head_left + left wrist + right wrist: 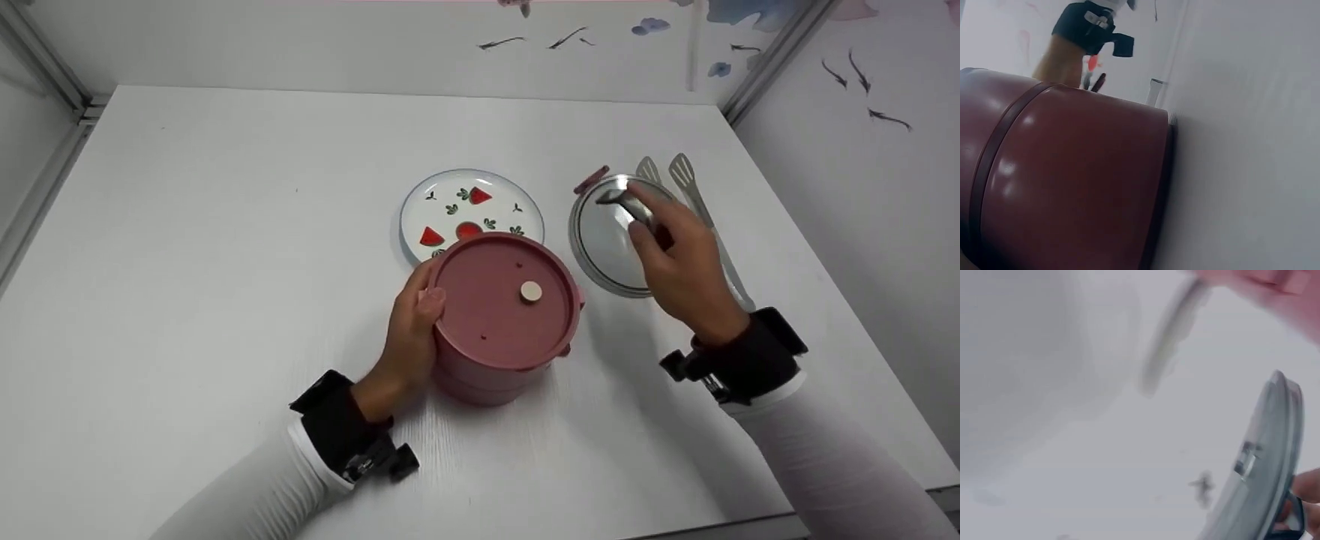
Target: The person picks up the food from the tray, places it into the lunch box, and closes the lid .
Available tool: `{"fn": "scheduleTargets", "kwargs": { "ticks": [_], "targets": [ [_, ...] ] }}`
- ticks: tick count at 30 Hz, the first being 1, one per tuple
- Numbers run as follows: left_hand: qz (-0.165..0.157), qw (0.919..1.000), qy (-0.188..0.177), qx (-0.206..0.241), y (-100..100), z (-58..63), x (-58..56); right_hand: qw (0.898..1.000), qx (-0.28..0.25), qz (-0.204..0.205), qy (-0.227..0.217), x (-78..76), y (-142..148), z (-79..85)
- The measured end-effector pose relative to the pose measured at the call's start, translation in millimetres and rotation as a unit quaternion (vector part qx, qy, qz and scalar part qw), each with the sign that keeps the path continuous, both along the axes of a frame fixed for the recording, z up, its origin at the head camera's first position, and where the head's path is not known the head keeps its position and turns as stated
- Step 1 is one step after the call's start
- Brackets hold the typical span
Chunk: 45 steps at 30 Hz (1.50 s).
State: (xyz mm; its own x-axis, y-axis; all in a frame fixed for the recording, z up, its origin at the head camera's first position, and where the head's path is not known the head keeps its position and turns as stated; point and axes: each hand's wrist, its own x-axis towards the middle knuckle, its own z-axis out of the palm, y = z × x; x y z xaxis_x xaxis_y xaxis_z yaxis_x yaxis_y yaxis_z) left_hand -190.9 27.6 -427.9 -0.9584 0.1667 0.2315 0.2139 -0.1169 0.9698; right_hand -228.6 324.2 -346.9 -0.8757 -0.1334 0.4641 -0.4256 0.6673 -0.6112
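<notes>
My left hand (409, 330) grips the left side of a pink round lidded container (495, 315), its thumb at the rim. The container's top has a small cream knob, and its smooth banded side (1084, 180) fills much of the left wrist view. My right hand (686, 266) holds a round pot lid (611, 251) by its handle, right of the container. In the right wrist view, the lid (1264, 461) stands tilted, with fingers curled at the handle. Behind the container lies a white plate (480, 202) with watermelon drawings, partly covered by it.
Two slotted turners (690, 184) lie at the right, partly hidden by the lid and my right hand. A short pink bar (592, 180) shows at the lid's far left edge; what it belongs to is hidden. Pale walls border the white table (225, 247).
</notes>
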Motion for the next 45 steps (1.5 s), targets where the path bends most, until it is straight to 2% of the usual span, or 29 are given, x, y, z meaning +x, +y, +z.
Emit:
{"fn": "scheduleTargets", "kwargs": {
  "ticks": [4, 7, 12, 17, 19, 22, 25, 28, 31, 36, 45],
  "targets": [
    [0.002, 1.0000, 0.004, -0.001, -3, -2.3, 0.6, 0.994, -0.041, 0.052, 0.084, 6.0, -34, 23.6],
    [0.003, 0.9999, 0.010, -0.001, -5, -4.5, 0.3, 0.988, -0.049, 0.102, 0.104, 10.0, -60, 29.4],
    [0.017, 0.9996, 0.015, 0.015, -6, -7.3, -2.3, 0.981, -0.025, 0.179, 0.071, 13.5, -88, 27.7],
    [0.004, 0.9977, 0.033, 0.059, -2, -7.8, -7.7, 0.973, 0.001, 0.227, 0.040, 13.3, -100, 25.2],
    [-0.003, 0.9971, 0.019, 0.073, -1, -7.5, -9.3, 0.970, 0.007, 0.239, 0.033, 13.4, -101, 24.3],
    [0.000, 0.9973, -0.013, 0.072, -1, -6.6, -10.2, 0.966, 0.010, 0.256, 0.022, 14.0, -102, 22.7],
    [0.014, 0.9976, -0.042, 0.054, -2, -6.2, -11.1, 0.963, 0.017, 0.267, 0.020, 14.1, -103, 21.9],
    [0.030, 0.9977, -0.055, 0.026, -3, -5.7, -12.2, 0.961, 0.023, 0.273, 0.028, 13.8, -104, 21.4],
    [0.038, 0.9975, -0.060, 0.004, -5, -5.4, -13.4, 0.958, 0.016, 0.283, 0.032, 13.3, -105, 20.4],
    [0.037, 0.9977, -0.056, -0.007, -5, -4.8, -13.8, 0.953, 0.001, 0.300, 0.038, 12.4, -105, 18.9],
    [0.025, 0.9981, -0.057, -0.003, -9, -4.0, -12.0, 0.958, 0.037, 0.274, 0.078, 14.0, -108, 17.9]
  ]
}}
